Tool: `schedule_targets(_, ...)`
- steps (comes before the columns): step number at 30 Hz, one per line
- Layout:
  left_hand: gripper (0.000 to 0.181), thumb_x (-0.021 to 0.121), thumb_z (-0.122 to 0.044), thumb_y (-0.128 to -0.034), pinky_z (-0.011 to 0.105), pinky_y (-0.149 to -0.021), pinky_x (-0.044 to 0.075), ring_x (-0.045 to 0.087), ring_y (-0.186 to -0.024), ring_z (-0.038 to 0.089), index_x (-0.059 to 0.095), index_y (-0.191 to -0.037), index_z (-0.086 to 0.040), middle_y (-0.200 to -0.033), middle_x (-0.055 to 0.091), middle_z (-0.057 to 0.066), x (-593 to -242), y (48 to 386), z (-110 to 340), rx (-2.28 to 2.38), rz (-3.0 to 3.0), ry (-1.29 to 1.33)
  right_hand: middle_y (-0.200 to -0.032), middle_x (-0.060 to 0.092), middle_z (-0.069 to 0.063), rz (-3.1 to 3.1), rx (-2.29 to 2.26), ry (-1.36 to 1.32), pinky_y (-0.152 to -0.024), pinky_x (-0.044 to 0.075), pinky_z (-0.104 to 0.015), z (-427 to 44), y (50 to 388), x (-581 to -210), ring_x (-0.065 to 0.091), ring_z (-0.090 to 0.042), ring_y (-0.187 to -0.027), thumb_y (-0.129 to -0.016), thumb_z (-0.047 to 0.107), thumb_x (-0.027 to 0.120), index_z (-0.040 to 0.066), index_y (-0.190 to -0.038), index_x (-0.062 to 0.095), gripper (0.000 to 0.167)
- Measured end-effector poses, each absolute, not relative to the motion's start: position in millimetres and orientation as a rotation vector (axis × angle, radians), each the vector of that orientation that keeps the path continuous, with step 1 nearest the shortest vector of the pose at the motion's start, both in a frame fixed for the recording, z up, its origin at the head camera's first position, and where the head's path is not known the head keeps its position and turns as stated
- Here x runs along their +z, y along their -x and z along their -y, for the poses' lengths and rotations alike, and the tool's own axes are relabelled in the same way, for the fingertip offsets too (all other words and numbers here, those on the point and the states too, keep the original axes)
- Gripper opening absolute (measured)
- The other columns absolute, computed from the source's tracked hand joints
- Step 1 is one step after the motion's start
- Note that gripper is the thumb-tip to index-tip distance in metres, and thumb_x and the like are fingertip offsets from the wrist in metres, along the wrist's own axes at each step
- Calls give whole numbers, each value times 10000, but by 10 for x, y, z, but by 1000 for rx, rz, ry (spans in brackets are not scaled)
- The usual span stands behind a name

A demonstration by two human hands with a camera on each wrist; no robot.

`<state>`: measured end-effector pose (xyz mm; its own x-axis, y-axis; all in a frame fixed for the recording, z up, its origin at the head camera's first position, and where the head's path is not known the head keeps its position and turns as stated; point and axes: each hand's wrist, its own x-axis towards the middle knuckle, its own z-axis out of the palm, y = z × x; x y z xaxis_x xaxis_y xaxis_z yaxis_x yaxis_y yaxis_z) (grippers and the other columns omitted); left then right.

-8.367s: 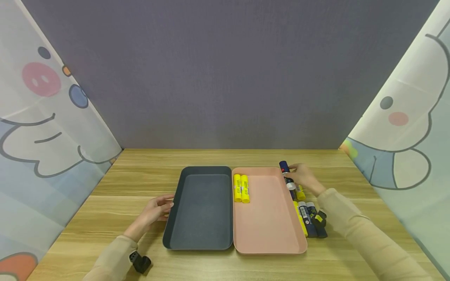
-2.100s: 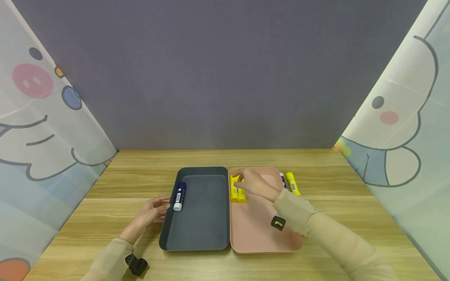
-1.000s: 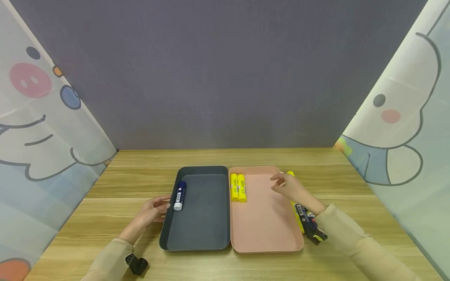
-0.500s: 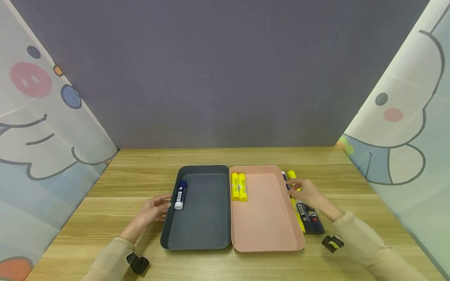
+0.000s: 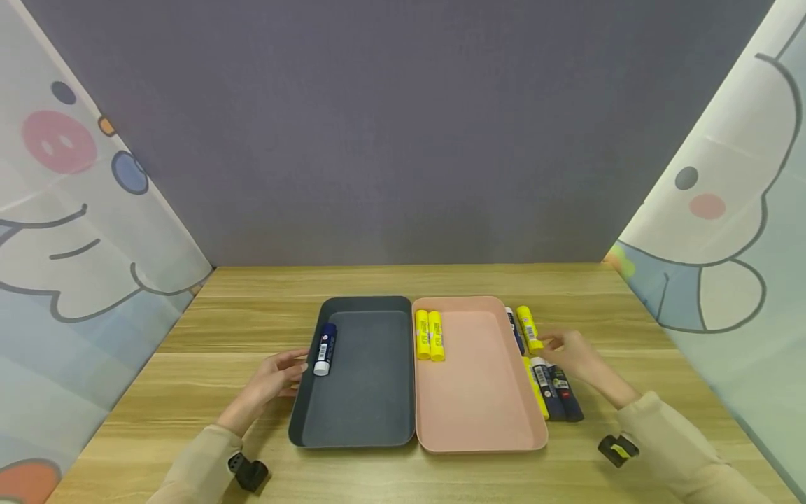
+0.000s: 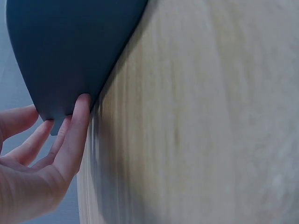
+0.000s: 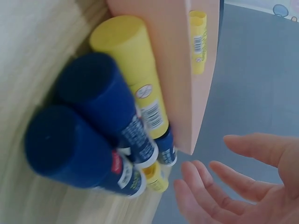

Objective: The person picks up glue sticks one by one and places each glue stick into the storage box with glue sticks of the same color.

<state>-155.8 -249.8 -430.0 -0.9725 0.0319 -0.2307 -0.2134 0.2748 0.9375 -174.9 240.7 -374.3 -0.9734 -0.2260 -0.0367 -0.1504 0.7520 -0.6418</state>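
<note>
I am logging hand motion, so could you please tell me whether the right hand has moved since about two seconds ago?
Yes, rightward: the right hand was over the pink tray and is now beyond its right edge.

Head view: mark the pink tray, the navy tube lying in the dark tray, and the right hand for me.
Pink tray point(image 5: 478, 399): head view, on its bare floor.
Navy tube point(image 5: 324, 348): head view, mid-body.
Right hand point(image 5: 571, 354): head view, back of the hand.
</note>
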Motion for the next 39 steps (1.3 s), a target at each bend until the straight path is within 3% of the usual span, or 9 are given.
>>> schedule_targets(5, 435, 496, -74, -881, 394, -688, 500, 593, -853, 227, 388, -1273, 81, -1128, 518, 261, -4296, 1556, 2493, 1777, -2332, 154, -795, 599, -159, -2870, -984, 268, -456, 357, -249, -2473, 1710, -3780, 467, -158, -594, -789, 66, 578, -154, -1084, 523, 373)
schedule_targets(11, 441, 505, -79, -877, 395, -691, 500, 592, -853, 224, 390, -1272, 81, -1121, 523, 251, -4298, 1561, 2491, 1782, -2325, 150, -786, 602, -158, -2896, -933, 224, -534, 402, -295, -2549, 1664, -3814, 514, -191, -663, -786, 71, 600, -168, -1052, 522, 366)
schedule_targets(21, 433, 503, -81, -877, 393, -693, 498, 592, -850, 220, 397, -1265, 78, -1111, 532, 242, -4313, 1559, 2490, 1783, -2330, 162, -735, 594, -95, -2893, -816, 167, -524, 412, -301, -2634, 1618, -3909, 517, -164, -619, -768, 85, 609, -162, -1059, 508, 395)
schedule_targets(39, 435, 505, -82, -875, 388, -687, 499, 591, -845, 210, 397, -1266, 75, -1100, 540, 228, -4329, 1565, 2501, 1784, -2336, 162, -756, 597, -146, -2895, -676, 102, -551, 448, -343, -2663, 1630, -4045, 543, -200, -647, -735, 133, 638, -188, -1060, 491, 481)
